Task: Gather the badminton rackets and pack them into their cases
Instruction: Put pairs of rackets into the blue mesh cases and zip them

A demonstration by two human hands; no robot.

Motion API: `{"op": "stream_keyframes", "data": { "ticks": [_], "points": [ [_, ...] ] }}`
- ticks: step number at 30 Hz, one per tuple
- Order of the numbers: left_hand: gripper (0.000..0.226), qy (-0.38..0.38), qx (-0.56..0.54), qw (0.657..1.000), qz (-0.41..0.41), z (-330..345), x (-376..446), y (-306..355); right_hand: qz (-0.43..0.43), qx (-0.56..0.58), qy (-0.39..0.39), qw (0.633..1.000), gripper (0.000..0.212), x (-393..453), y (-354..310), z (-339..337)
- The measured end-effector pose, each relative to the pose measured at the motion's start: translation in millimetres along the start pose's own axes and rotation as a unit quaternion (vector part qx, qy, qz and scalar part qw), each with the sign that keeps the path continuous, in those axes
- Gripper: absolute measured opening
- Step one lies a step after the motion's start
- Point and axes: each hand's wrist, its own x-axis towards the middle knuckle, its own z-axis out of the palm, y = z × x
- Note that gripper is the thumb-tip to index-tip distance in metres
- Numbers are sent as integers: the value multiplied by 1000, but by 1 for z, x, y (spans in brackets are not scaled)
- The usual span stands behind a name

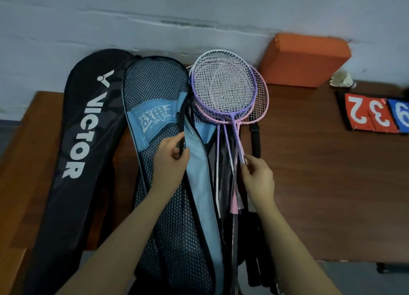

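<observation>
A blue case with a black mesh front [155,91] lies along the middle of the wooden table, its flap lifted. My left hand [171,157] pinches the black edge trim of that flap. To its right lies a stack of rackets: a purple racket [223,84] on top, a pink racket [262,95] under it, with thin shafts running toward me. My right hand [257,177] holds the shafts between its fingertips. Dark racket handles stick out near the table's front edge. A black VICTOR case [88,122] lies flat to the left.
The brown table [321,173] stands against a pale wall. An orange padded block [303,60] leans at the back right. A white shuttlecock [342,78] and a flip scoreboard [374,115] showing red and blue numbers lie at the far right. A black strap [255,137] lies beside the rackets.
</observation>
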Motion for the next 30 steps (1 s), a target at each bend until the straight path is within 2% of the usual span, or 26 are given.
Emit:
{"op": "stream_keyframes", "data": {
  "ticks": [8, 15, 19, 23, 26, 30],
  "points": [
    [40, -10, 2, 1000, 2, -10, 6, -4, -25, -64, 3, 998, 46, 28, -15, 6],
    [40, -23, 8, 1000, 6, -17, 10, -6, 5, -90, 16, 996, 44, 39, -23, 21],
    [40, -47, 3, 999, 9, -22, 14, -4, 39, 21, -21, 999, 47, 38, -27, 8],
    [40, -57, 7, 998, 15, -24, 17, -6, 55, 183, -39, 981, 45, 23, -36, -8],
    [40, -59, -2, 998, 10, -24, 18, -7, 50, 220, -76, 971, 44, 20, -38, -7],
    [40, -67, -27, 997, 10, -27, 18, -6, 100, 294, -95, 946, 43, 12, -43, -7]
  ]
}}
